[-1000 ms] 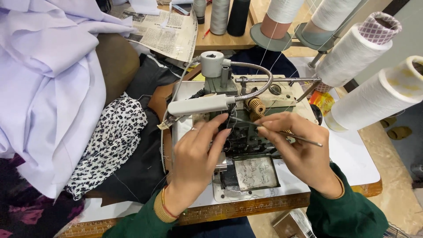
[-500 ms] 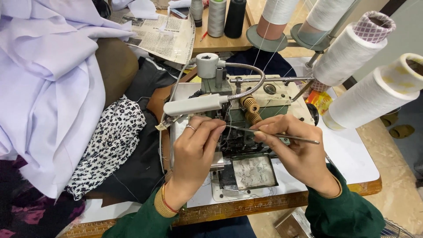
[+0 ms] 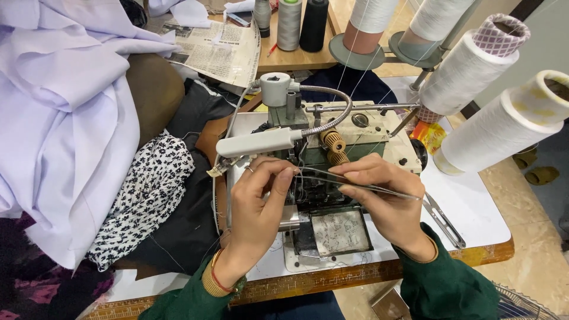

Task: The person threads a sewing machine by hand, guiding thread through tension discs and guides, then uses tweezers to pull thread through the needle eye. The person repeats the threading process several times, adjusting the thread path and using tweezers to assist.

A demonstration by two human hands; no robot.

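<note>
— Left hand [image 3: 258, 204]: thumb and forefinger pinched on fine thread [image 3: 301, 178], right at the front of the sewing machine [image 3: 332, 178]?

— Yes. Right hand [image 3: 385, 198]: closed around slim metal tweezers [image 3: 379, 188], tips aimed left toward thread.

— Handling?

— Feather-light, limp, probably easily snapped; best pinched near free end. Tweezers stiff, likely slippery; gripped mid-shaft.

Support: white-topped sewing table [image 3: 474, 207] with a wooden front edge carrying a printed ruler strip [image 3: 308, 284]. Overlock sewing machine [image 3: 355, 127] stands at centre. Metal tweezers [image 3: 443, 220] lie flat just right of it. Left part bears black fabric [image 3: 178, 231], a black-and-white floral cloth [image 3: 142, 195] and pale lilac fabric [image 3: 59, 118], possibly overhanging.
</note>
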